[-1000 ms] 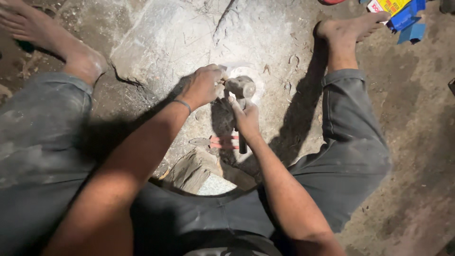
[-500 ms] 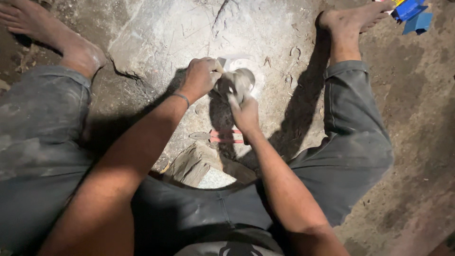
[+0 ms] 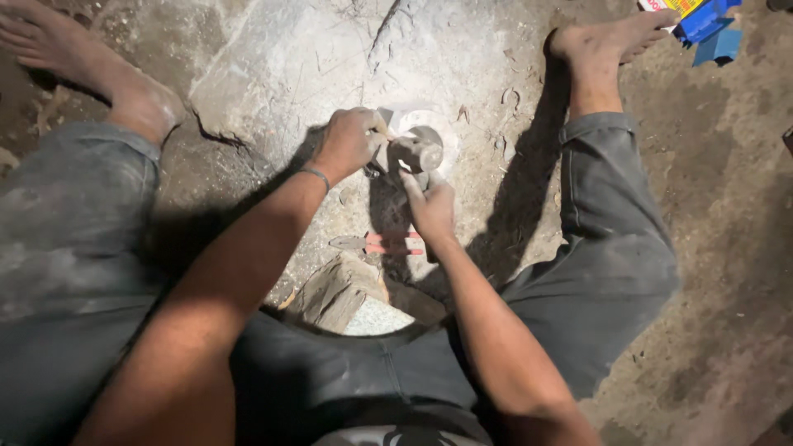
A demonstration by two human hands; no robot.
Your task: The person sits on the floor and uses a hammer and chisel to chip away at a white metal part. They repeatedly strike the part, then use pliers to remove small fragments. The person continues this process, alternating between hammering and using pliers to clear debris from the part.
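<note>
2 hands on a small grey lump

The left hand (image 3: 349, 142) and right hand (image 3: 431, 208) grip the grey lump (image 3: 415, 154) on the big stone (image 3: 289, 74) (red pliers (image 3: 382, 243) lie unused); it looks unfinished.

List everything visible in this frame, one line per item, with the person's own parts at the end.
stone slab: one, pale grey, flat on the ground between the legs
small cylindrical piece: one, grey, on the slab, held between both hands
pliers: one, red handles, lying on the slab below the right hand
wood block: one, brown, near edge of the slab
blue packaging: a few pieces, blue, top right corner on the dirt
left hand: gripping a thin tool against the piece; wristband on the wrist
right hand: steadying the piece from below
bare feet: two, top left and top right
</note>
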